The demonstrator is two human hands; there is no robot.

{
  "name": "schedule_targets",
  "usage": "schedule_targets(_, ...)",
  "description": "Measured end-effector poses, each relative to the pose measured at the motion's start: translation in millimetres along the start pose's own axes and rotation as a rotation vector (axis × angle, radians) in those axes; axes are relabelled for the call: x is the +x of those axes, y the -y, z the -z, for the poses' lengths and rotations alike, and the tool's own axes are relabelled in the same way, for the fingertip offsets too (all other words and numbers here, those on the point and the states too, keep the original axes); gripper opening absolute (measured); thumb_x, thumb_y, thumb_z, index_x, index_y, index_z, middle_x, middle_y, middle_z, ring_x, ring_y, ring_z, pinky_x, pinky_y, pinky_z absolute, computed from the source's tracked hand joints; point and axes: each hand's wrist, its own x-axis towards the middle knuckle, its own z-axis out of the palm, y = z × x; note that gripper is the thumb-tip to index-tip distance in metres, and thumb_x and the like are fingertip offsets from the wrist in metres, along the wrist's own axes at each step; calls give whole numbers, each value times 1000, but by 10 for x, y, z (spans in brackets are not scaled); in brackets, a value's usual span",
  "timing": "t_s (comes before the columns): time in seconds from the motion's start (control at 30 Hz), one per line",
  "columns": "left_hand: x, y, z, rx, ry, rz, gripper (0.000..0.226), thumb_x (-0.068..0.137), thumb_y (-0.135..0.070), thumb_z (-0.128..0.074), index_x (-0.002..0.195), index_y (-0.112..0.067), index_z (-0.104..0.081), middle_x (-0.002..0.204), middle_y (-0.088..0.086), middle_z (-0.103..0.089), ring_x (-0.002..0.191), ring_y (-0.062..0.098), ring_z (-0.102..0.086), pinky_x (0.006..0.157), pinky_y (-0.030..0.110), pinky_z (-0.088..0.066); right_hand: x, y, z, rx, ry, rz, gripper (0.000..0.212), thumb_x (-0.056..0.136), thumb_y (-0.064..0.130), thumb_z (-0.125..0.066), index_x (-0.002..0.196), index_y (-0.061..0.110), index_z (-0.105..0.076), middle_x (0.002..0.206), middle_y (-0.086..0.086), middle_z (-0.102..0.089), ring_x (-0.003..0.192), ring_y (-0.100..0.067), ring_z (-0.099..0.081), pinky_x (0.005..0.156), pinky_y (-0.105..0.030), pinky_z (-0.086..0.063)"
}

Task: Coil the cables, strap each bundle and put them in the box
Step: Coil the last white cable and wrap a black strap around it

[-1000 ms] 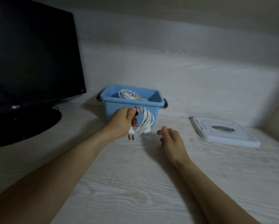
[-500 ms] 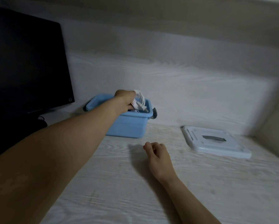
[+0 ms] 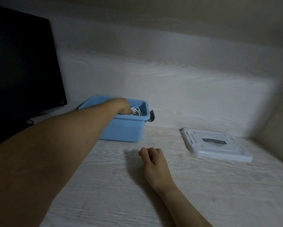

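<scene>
Reaching with the left hand (image 3: 123, 106) over the near rim and down into the blue box (image 3: 126, 130), fingers curled round the white cable bundle (image 3: 135, 110), which sits inside the box just beyond the knuckles. Only a small part of the coil visible past the hand; strap not visible, so impossible to tell from here whether fastened. Resting the right hand (image 3: 152, 158) on the desk (image 3: 203, 194), well behind the box, fingers loosely curled, holding nothing. White lid (image 3: 216, 145) lying flat, to the right of that hand and apart from it. Dark monitor (image 3: 22, 63) standing to the left of the reaching arm.

To finish this step well: lower the bundle until lying on the box floor, then loosen the fingers slowly so that the loops stay together. Better to draw the hand straight up, not dragging any loop over the rim. Probably then the lid.
</scene>
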Motion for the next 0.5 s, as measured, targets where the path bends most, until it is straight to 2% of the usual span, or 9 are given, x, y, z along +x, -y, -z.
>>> schedule_targets(0.07,24,35,-4,-64,24,-18,45,104,-36,-38,131,-4,-54,139,14,-52,119,29,-52,101,35,-39,2,-1,18,-10,10,6,36,103,40,-44,99,13,-67,96,3,-51,93,-9,-52,75,-5,-36)
schedule_targets(0.13,98,96,-62,-202,-47,-30,36,102,-25,-38,126,-6,-57,136,15,-55,112,29,-55,103,41,-42,12,2,48,-17,14,10,26,102,39,-49,98,18,-64,100,3,-50,91,-6,-52,75,-5,-37)
schedule_targets(0.17,108,124,-88,-289,-137,-40,34,101,-21,-38,125,-7,-58,135,17,-54,113,31,-54,103,42,-42,24,-5,72,-33,-1,10,20,100,37,-54,100,20,-64,104,3,-50,92,-5,-52,76,-5,-39)
schedule_targets(0.2,106,157,-127,-381,-294,-55,33,99,-18,-39,124,-8,-58,133,18,-54,115,33,-53,103,41,-40,43,-27,106,-70,-40,12,16,98,35,-58,103,21,-64,109,4,-49,95,-5,-53,81,-7,-40)
schedule_targets(0.27,-12,189,-204,-478,-681,-116,28,97,-15,-42,114,-9,-63,122,16,-57,114,33,-50,99,39,-37,92,-110,197,-181,-162,-12,18,95,32,-62,110,21,-64,116,3,-46,109,-12,-51,95,-20,-43)
schedule_targets(0.3,-119,194,-261,-496,-789,-164,25,96,-16,-43,106,-10,-65,115,14,-58,111,32,-50,96,39,-35,127,-153,250,-239,-216,-44,22,94,32,-63,113,21,-64,120,1,-45,116,-17,-49,101,-29,-42)
schedule_targets(0.33,-215,198,-337,-478,-847,-218,24,95,-19,-43,99,-10,-66,109,12,-59,108,30,-49,94,39,-34,161,-192,306,-298,-253,-88,27,93,32,-63,117,21,-63,125,-3,-45,123,-22,-46,106,-38,-40)
schedule_targets(0.4,-415,193,-530,-411,-866,-290,31,91,-29,-42,96,-12,-67,105,9,-59,107,29,-48,94,40,-30,210,-270,428,-431,-278,-198,39,91,33,-63,129,22,-58,143,-7,-39,137,-29,-33,113,-50,-31)
schedule_targets(0.5,-674,105,-849,-385,-895,-310,43,84,-34,-44,116,-12,-63,121,10,-57,122,31,-44,105,47,-23,287,-407,617,-588,-313,-340,57,91,28,-58,145,21,-42,163,-6,-17,151,-28,-6,117,-55,-15)
